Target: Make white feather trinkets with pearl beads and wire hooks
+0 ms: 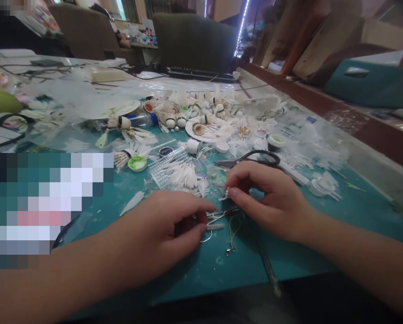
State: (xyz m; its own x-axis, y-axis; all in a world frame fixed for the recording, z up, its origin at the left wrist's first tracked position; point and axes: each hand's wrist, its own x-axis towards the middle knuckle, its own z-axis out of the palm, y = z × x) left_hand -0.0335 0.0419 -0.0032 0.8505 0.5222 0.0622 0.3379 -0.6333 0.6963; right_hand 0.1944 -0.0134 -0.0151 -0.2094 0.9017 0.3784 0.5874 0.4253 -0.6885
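My right hand (265, 198) pinches a small silvery-white beaded piece (224, 195) between thumb and forefinger. My left hand (174, 229) hovers low over the mat, thumb and forefinger apart; its other fingers are hidden beneath. Just past its fingertips lies a thin silvery metal tool (221, 216), partly covered, with a curved metal loop (206, 237) beside it. A yellow cord loop with a metal clasp (233, 236) rests between the hands. Behind my right hand are black-handled scissors (251, 158). White feather pieces (184, 174) and a sheet of pearl beads (159, 173) lie ahead.
Several shuttlecocks (218, 110), a white plate (191, 130) and a bottle with a blue cap (143, 119) crowd the far mat. A pot of green paint (138, 163) sits left. A dark slim stick (270, 270) lies near the front edge. Chairs (194, 40) stand beyond.
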